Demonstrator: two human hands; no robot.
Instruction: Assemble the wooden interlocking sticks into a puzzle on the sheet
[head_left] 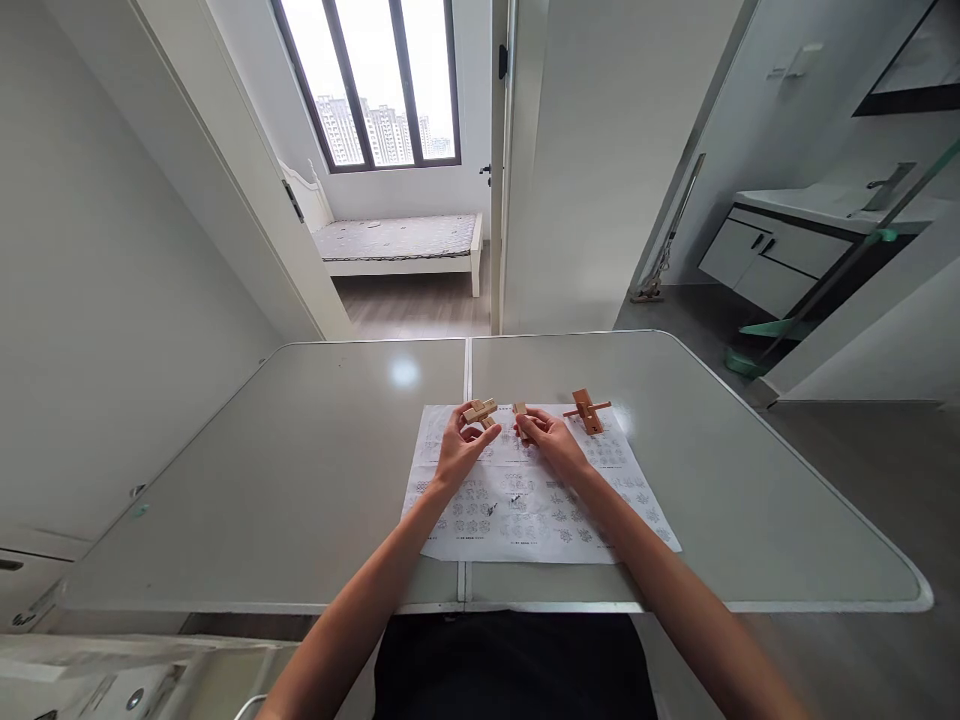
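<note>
My left hand [459, 447] is closed on a few joined light wooden puzzle pieces [481, 410], held between thumb and fingers above the paper. A short way to the right, my right hand [545, 436] pinches a small wooden puzzle piece [520, 409], partly hidden by the fingers. The two hands are apart. Beneath them lies a white sheet [501, 540] printed with rows of small line diagrams. A darker reddish wooden puzzle [587, 411], made of crossed flat pieces and a rod, rests at the sheet's upper right, beyond my right hand.
The pale table [300, 480] has a seam down its middle and a thin raised-looking rim. Behind it are a doorway with a bed [405, 240] and a wall panel [600, 170]. A washbasin cabinet [787, 250] and a mop [675, 230] stand at the right.
</note>
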